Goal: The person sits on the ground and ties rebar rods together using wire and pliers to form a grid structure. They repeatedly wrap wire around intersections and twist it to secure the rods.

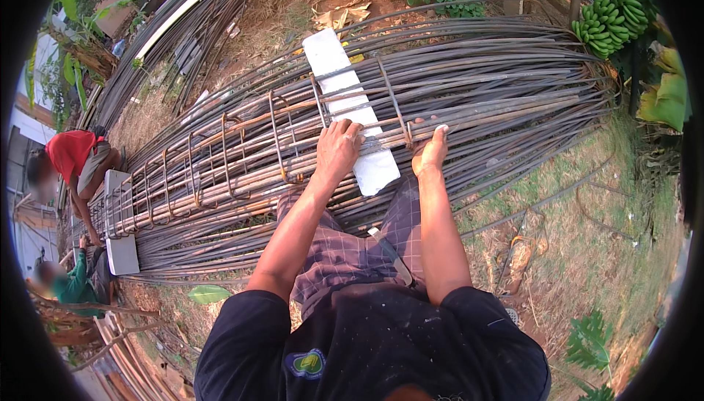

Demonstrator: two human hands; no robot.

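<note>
A long cage of rusty reinforcing bars lies across a big heap of loose bars, in front of my knees. Square wire stirrups ring the cage at intervals. My left hand has its fingers curled round a lower bar of the cage, beside the white block that lies crosswise under it. To the right, my right hand grips at the lower corner of the end stirrup, palm turned up and thumb pointing up. The undersides of the bars at both hands are hidden.
Loose bars spread beneath the cage and past its right end. At the far left, a person in red and one in green are by a second pale block. Green bananas hang at upper right.
</note>
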